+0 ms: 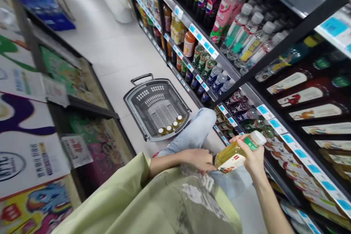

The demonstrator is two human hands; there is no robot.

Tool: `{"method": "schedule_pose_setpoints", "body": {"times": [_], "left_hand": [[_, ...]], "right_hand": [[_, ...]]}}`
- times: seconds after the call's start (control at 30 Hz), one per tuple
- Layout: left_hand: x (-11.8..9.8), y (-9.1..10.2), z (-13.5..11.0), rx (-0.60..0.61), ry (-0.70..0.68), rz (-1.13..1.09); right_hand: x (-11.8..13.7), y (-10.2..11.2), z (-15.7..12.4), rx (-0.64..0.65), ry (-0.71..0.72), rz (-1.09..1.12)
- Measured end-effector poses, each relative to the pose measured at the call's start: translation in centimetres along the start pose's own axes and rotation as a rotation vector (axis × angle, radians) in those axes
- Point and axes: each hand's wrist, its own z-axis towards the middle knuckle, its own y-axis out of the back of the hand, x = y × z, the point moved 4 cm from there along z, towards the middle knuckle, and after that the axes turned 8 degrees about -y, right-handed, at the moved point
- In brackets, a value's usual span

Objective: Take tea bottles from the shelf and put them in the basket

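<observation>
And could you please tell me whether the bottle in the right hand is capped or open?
It is capped: a white cap covers the top of the tilted bottle, which the right hand grips.

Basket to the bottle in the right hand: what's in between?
In the head view, a bent leg in pale jeans lies between the basket and the bottle in the right hand.
</observation>
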Motion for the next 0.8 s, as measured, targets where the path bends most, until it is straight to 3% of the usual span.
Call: {"method": "schedule_pose_setpoints", "body": {"times": [0.1, 0.17, 0.23, 0.3, 0.47, 0.7, 0.8], "left_hand": [[-0.1, 3.1, -2.0, -0.106, -0.006, 0.308], [-1.4, 5.3, -2.9, -0.330, -0.087, 0.324], [-3.0, 6.5, -3.4, -0.420, -0.221, 0.292], [-4.3, 6.7, -3.4, -0.372, -0.316, 0.359], [-4.5, 6.0, -2.5, -0.269, -0.194, 0.723], [-3.4, 4.5, -1.9, -0.243, -0.215, 0.780], [-3.3, 5.8, -2.4, -0.311, -0.177, 0.813]], "right_hand": [[-3.5, -0.8, -0.3, -0.088, 0.052, -0.322], [-5.3, -2.1, -0.6, -0.068, 0.081, -0.539], [-6.9, -3.7, -0.7, 0.020, 0.106, -0.694], [-8.3, -5.1, -0.6, 0.132, 0.137, -0.794], [-11.2, -6.6, -0.2, 0.248, 0.206, -0.965], [-11.6, -6.3, -0.2, 0.360, 0.323, -0.916], [-11.5, -4.0, 0.5, 0.325, 0.333, -0.791]]}}
